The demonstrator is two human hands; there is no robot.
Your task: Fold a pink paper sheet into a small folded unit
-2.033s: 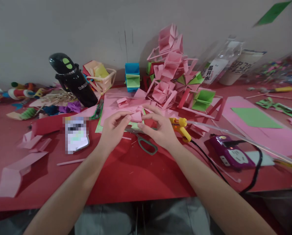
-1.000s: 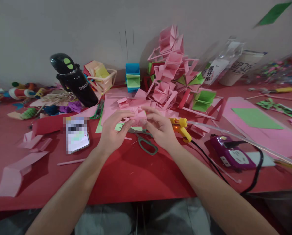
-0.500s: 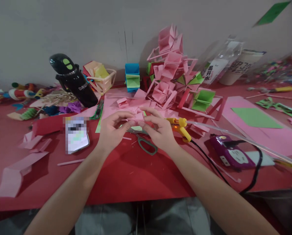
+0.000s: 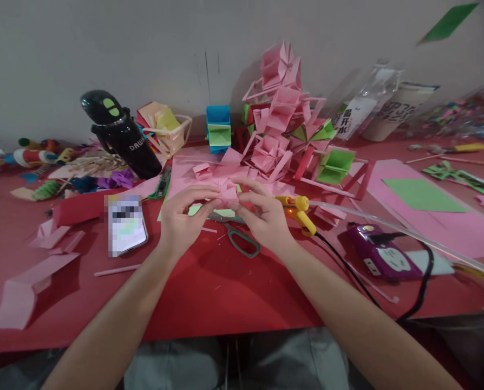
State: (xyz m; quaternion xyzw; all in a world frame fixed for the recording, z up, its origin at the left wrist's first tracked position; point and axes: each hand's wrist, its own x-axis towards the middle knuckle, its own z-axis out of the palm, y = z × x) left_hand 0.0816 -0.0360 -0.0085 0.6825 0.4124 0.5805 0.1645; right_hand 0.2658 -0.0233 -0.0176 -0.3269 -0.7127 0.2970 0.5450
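Note:
Between my fingertips is a small folded piece of pink paper. My left hand pinches it from the left, thumb below and fingers above. My right hand grips its right side the same way. Grey-green scissors lie on the table just under my hands, their blades partly hidden. Close to my right hand rests a yellow glue gun with an orange light lit and a clear glue stick in its back. Behind my hands stands a pile of folded pink paper boxes.
On the left are a phone, a black bottle and pink paper strips. A purple power socket with a black cord sits on the right, near a green sheet. A plastic bottle stands by the wall.
The pink paper between my fingers has turned slightly, and my left hand has shifted a little to the left. My right hand looks nearly still.

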